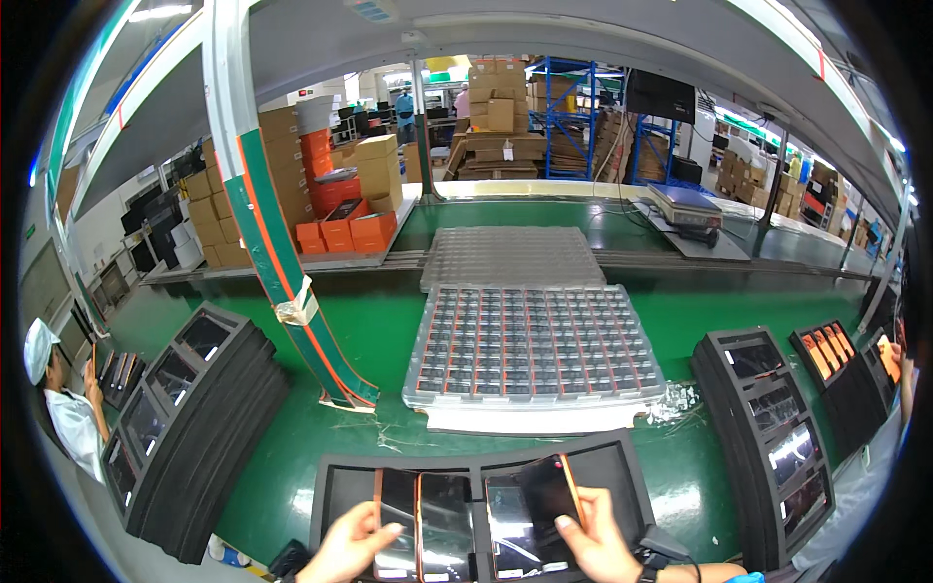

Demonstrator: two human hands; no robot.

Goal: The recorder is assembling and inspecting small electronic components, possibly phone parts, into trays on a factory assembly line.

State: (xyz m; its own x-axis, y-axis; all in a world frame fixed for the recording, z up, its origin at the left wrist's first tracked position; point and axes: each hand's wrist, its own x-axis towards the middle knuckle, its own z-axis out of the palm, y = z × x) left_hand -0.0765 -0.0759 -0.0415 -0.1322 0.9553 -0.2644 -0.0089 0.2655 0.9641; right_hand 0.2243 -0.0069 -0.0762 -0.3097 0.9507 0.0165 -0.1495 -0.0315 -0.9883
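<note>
Right in front of me lies a black foam tray (632, 476) with dark-screened smartphones in it. My left hand (348, 546) grips the left edge of the leftmost smartphone (397, 497), thumb over its screen and fingers at its orange side. Beside that one lies a second smartphone (445, 525), also orange-edged. My right hand (598, 539) is closed on the right edge of a tilted smartphone (547, 491), its thumb on the glass. This phone partly overlaps another smartphone (505, 530) in the tray's right half. The lower ends of the phones run near the picture's edge.
Beyond the tray sits a clear plastic tray (530, 396) of small dark parts in rows. Stacked foam trays with phones stand at left (209, 418) and right (753, 428). A green-taped post (277, 248) rises at left. A scale (685, 209) stands behind; co-workers sit at both sides.
</note>
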